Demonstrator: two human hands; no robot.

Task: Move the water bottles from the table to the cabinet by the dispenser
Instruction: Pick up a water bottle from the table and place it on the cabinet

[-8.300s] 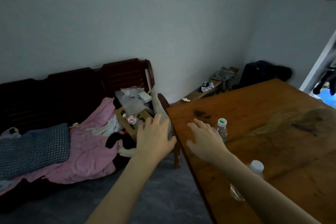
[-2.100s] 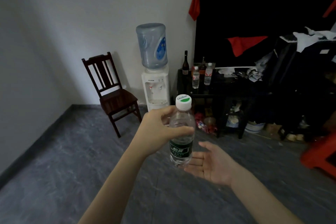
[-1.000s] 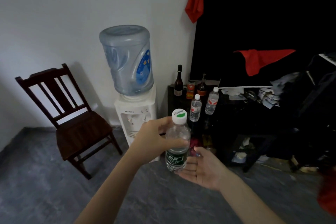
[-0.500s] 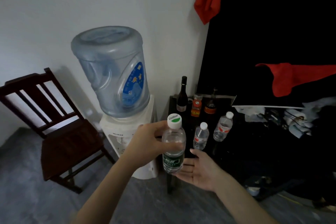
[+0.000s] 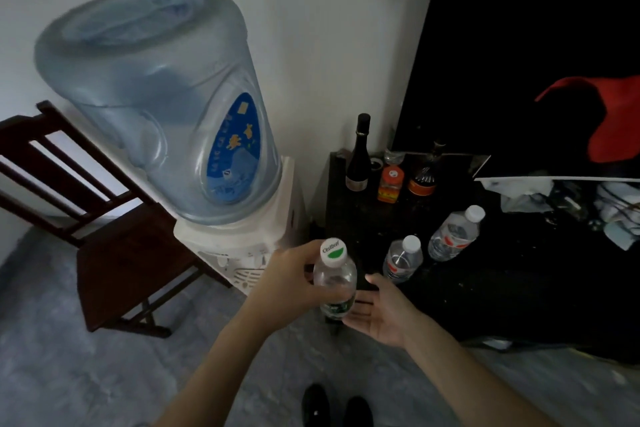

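Observation:
My left hand [image 5: 292, 279] grips a clear water bottle [image 5: 335, 276] with a white-and-green cap and a green label, held upright just left of the black cabinet [image 5: 485, 288]. My right hand [image 5: 379, 310] lies palm up, fingers spread, under the bottle's base; whether it touches the bottle I cannot tell. Two water bottles with red labels stand on the cabinet top: one near the front [image 5: 402, 259], one further right [image 5: 454, 233]. The white water dispenser [image 5: 249, 246] with its big blue jug [image 5: 166, 97] stands left of the cabinet.
A dark wine bottle [image 5: 358, 156], an orange-lidded jar [image 5: 390, 182] and another dark bottle [image 5: 423, 173] line the cabinet's back edge. Crumpled cloths [image 5: 588, 204] clutter its right side. A dark wooden chair [image 5: 104, 225] stands left of the dispenser. My shoes [image 5: 336, 406] show on the grey floor.
I have walked from the table up to the dispenser and cabinet, which now fill the view. The bottle stays in my left hand with the right palm beneath it.

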